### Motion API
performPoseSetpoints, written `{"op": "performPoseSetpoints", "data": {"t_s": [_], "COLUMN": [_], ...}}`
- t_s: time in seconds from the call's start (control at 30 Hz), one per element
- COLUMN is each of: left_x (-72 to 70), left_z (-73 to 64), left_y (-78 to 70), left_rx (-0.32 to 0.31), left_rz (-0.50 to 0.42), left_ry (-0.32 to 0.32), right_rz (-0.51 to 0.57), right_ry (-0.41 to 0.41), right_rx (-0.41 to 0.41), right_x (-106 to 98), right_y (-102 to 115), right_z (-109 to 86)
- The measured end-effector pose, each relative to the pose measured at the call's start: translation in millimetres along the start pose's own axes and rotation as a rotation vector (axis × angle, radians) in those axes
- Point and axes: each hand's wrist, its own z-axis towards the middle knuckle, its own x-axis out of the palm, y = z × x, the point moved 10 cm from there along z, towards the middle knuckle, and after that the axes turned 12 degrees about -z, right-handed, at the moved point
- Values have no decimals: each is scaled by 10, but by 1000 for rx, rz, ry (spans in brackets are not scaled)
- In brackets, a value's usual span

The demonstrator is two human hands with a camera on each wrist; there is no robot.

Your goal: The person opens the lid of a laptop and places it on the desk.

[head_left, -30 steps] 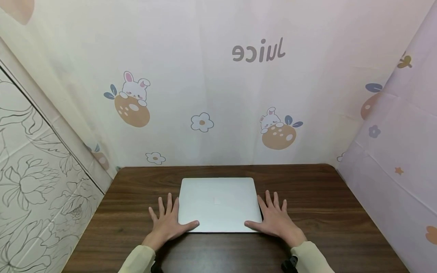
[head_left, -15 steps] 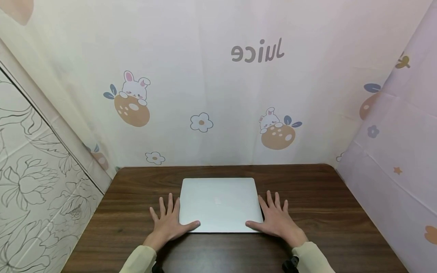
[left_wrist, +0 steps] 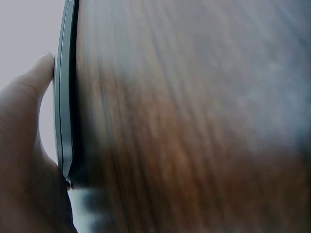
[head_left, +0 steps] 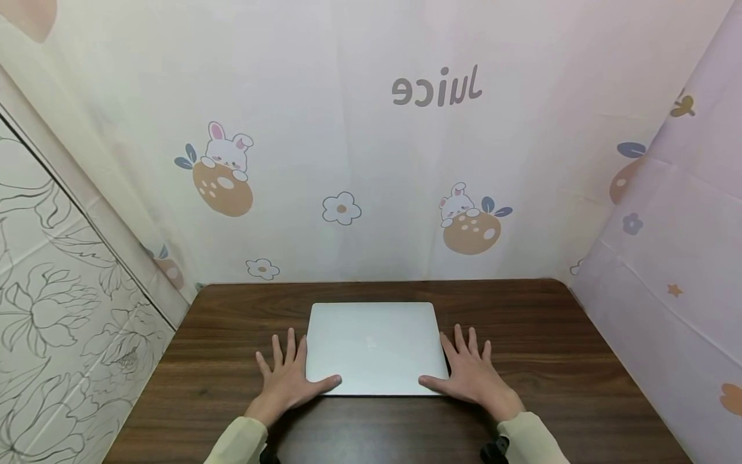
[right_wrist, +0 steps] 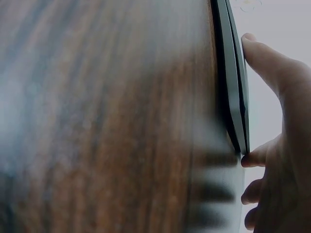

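Observation:
A closed silver laptop [head_left: 371, 351] lies flat on the wooden table in the head view. My left hand [head_left: 286, 380] is at its left side, fingers spread and straight, with the thumb over the near left corner of the lid. Mirroring it, my right hand [head_left: 468, 377] is at the right side, fingers spread, the thumb over the near right corner. Both index fingers lie against or very close to the laptop's side edges. In the left wrist view the thumb [left_wrist: 36, 77] touches the lid; the right wrist view has the other thumb [right_wrist: 262, 56] touching it too.
The dark wooden table [head_left: 522, 322] extends around the laptop on all sides. Behind it hangs a pale curtain [head_left: 348, 142] printed with rabbits and flowers. Similar cloth [head_left: 684, 258] hangs at the right, and a panel with line-drawn flowers [head_left: 58, 303] stands at the left.
The laptop and both hands have shifted very slightly to the right together. The hands' poses look the same, thumbs still on the lid.

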Motion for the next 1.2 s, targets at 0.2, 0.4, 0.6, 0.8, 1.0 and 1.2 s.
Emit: {"op": "performPoseSetpoints", "data": {"t_s": [0.2,0.4,0.6,0.8,1.0,1.2], "left_x": [1,-3,22,55,53,56], "left_z": [-6,-19,0,11,-3,-13], "left_y": [-24,-40,-46,-44,-72,-97], "left_rx": [3,7,8,-1,5,4], "left_rz": [-1,3,-1,7,2,3], "left_ry": [-1,-10,-3,9,2,3], "right_rz": [3,4,-20,-27,-32,-38], "right_ry": [-2,-6,-10,-3,-5,-12], "right_rx": [2,6,7,13,12,14], "right_x": [-5,-4,-13,-7,-7,-11], "right_y": [-15,-31,-49,-68,-84,-99], "right_z": [-9,-17,-38,-56,-65,-77]}}
